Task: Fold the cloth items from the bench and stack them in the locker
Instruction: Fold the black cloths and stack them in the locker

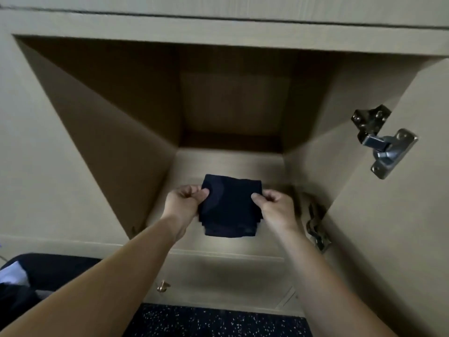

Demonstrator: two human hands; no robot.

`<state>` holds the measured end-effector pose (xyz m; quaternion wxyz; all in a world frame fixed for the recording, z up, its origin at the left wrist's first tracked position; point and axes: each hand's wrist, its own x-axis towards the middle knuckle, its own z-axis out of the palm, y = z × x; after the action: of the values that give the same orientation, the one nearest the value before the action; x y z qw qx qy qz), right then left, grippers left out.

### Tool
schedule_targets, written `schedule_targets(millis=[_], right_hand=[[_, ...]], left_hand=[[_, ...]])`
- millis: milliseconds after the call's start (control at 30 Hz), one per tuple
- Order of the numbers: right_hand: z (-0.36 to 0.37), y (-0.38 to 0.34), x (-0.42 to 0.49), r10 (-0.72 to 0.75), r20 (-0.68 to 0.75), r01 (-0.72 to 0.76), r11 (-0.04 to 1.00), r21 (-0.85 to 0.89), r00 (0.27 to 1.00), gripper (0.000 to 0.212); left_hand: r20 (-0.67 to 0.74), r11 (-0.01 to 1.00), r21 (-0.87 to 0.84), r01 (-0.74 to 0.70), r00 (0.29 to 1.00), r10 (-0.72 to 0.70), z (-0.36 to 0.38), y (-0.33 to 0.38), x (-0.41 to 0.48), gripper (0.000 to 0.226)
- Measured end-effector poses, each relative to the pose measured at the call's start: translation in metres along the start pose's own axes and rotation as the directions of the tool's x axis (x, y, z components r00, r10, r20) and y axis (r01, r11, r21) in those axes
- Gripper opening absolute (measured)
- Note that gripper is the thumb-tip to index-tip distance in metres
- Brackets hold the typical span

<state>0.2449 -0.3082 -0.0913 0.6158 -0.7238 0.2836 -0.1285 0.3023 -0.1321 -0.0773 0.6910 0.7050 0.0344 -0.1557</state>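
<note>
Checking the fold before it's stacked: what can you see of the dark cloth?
The dark cloth is navy, soft-looking fabric folded into a compact, roughly square bundle, held about level. The left hand and right hand pinch its two sides, thumbs on top. It is low in the open locker; whether it touches the floor is unclear.

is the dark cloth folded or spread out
Folded: the dark cloth is a small, compact rectangle, pinched on each side by the left hand and right hand at the open locker.
</note>
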Motion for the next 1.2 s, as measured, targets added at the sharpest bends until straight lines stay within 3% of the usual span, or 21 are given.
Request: schedule_targets(millis=[133, 367, 467, 533, 600, 667, 733, 800, 867, 1000, 1200], right_hand=[[0.011, 0.013, 0.027, 0.011, -0.020, -0.011, 1.000, -0.001, 1.000, 0.013], [0.020, 0.048, 0.041, -0.019, -0.082, 0.018, 1.000, -0.012, 0.996, 0.019], [0.022, 0.052, 0.040, -0.024, -0.105, 0.026, 1.000, 0.014, 0.994, 0.007], [0.022, 0.053, 0.037, -0.035, -0.111, 0.029, 0.998, -0.055, 0.993, 0.024], [0.020, 0.053, 0.032, -0.144, -0.142, 0.114, 0.973, -0.201, 0.979, 0.040], [0.017, 0.052, 0.024, -0.401, -0.124, 0.322, 0.855, -0.407, 0.908, 0.040], [0.017, 0.055, 0.022, -0.590, 0.010, 0.490, 0.660, -0.570, 0.807, 0.036], [0.018, 0.061, 0.025, -0.590, 0.103, 0.509, 0.580, -0.636, 0.801, 0.042], [0.018, 0.065, 0.026, -0.513, 0.128, 0.467, 0.612, -0.638, 0.849, 0.050], [0.017, 0.070, 0.025, -0.423, 0.126, 0.408, 0.686, -0.602, 0.897, 0.054], [0.017, 0.063, 0.022, -0.386, 0.117, 0.373, 0.698, -0.611, 0.915, 0.048]], left_hand=[[-0.023, 0.999, 0.035, -0.014, 1.000, 0.015, 0.006, -0.015, 0.031, 0.014], [0.000, 0.996, 0.059, -0.073, 0.997, 0.073, 0.008, -0.055, 0.051, 0.014], [-0.023, 0.994, 0.060, -0.089, 0.996, 0.091, 0.010, -0.057, 0.058, 0.017], [-0.030, 0.991, 0.089, -0.102, 0.994, 0.105, 0.011, -0.056, 0.060, 0.025], [-0.008, 0.970, 0.189, -0.153, 0.988, 0.157, 0.009, -0.056, 0.059, 0.038], [0.056, 0.878, 0.377, -0.295, 0.953, 0.296, 0.004, -0.059, 0.055, 0.041], [0.187, 0.676, 0.566, -0.471, 0.873, 0.451, -0.001, -0.063, 0.049, 0.042], [0.321, 0.492, 0.661, -0.567, 0.805, 0.498, -0.003, -0.069, 0.047, 0.046], [0.406, 0.409, 0.693, -0.593, 0.791, 0.459, -0.002, -0.074, 0.048, 0.050], [0.440, 0.390, 0.718, -0.577, 0.810, 0.387, 0.001, -0.081, 0.054, 0.054], [0.395, 0.424, 0.722, -0.547, 0.829, 0.397, -0.003, -0.081, 0.049, 0.055]])
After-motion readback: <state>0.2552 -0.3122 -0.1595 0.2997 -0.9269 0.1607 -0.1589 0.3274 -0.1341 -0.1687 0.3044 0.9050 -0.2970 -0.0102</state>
